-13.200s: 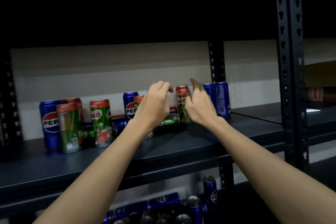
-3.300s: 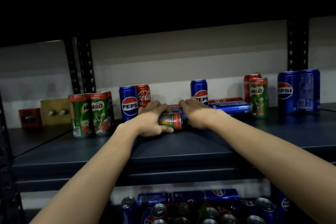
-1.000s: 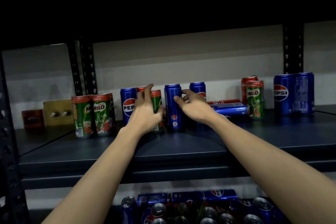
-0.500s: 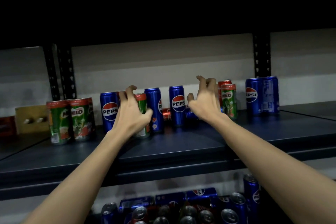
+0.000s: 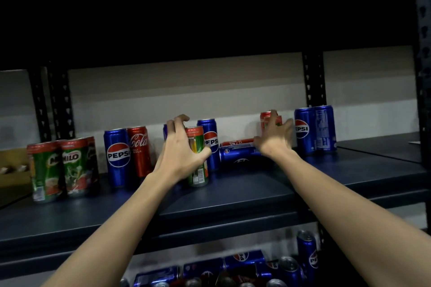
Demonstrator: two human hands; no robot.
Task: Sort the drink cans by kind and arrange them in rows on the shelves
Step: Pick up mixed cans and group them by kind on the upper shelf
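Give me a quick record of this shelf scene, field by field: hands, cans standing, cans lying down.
left hand: grips an upright Milo can
right hand: reaches onto a Milo can at the back
standing: Milo pair, Pepsi can, Coca-Cola can, Pepsi pair
lying: Pepsi can, red can behind it
shelf: dark metal

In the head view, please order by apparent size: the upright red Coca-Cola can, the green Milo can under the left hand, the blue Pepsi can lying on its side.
1. upright red Coca-Cola can
2. green Milo can

The blue Pepsi can lying on its side is partly hidden by the right hand, so unranked.
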